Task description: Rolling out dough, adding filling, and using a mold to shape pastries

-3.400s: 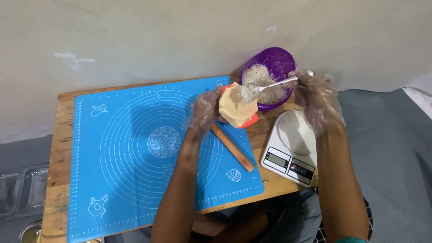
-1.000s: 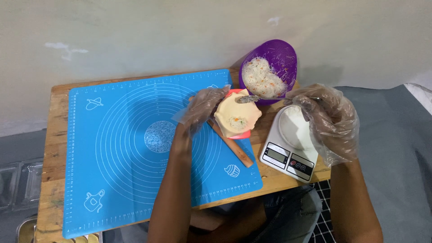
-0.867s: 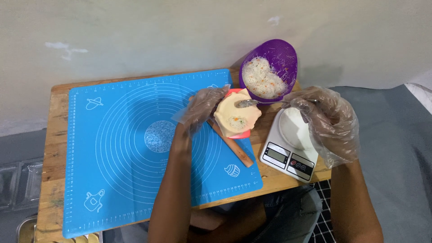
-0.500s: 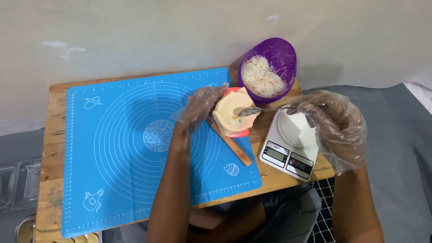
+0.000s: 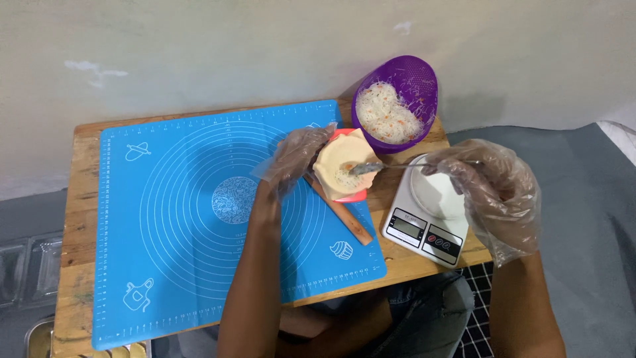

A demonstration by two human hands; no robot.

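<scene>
My left hand (image 5: 298,159), in a clear plastic glove, holds a pink press mould (image 5: 351,195) lined with a round sheet of pale dough (image 5: 334,162) above the blue mat's right edge. My right hand (image 5: 490,189), also gloved, grips a metal spoon (image 5: 381,167) whose bowl rests in the middle of the dough, on a small heap of filling. A purple bowl (image 5: 424,83) of shredded white and orange filling stands behind the mould, by the wall.
A blue silicone baking mat (image 5: 199,212) covers most of the wooden table (image 5: 76,199). A wooden rolling pin (image 5: 348,222) lies on its right side. A white kitchen scale (image 5: 427,219) sits at the table's right corner. Trays show at the lower left.
The spoon left the purple bowl and came down into the dough on the mould. My left hand has kept the mould in about the same place.
</scene>
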